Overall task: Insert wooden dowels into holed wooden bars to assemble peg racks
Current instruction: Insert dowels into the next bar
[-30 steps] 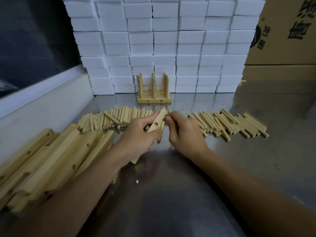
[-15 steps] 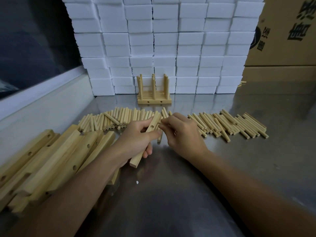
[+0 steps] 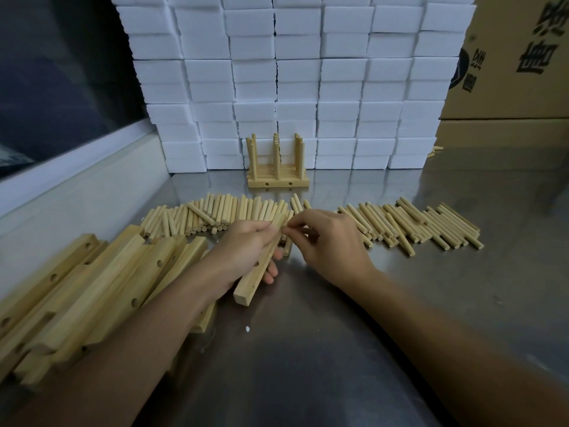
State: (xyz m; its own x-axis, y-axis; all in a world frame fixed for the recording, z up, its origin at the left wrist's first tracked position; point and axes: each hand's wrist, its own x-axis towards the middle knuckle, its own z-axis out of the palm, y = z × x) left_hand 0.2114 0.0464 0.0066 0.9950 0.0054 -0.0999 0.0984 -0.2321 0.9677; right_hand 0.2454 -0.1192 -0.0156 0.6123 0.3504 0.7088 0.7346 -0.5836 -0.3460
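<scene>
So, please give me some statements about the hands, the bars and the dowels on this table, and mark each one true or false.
1. The left hand grips a holed wooden bar. True.
2. A finished peg rack stands in front of the white blocks. True.
3. The pile of bars lies to the right of the hands. False: it lies to the left.
4. Loose dowels lie only to the right of the hands. False: more dowels lie behind the left hand.
5. The right hand rests flat on the table. False: its fingers pinch at the far end of the held bar.
</scene>
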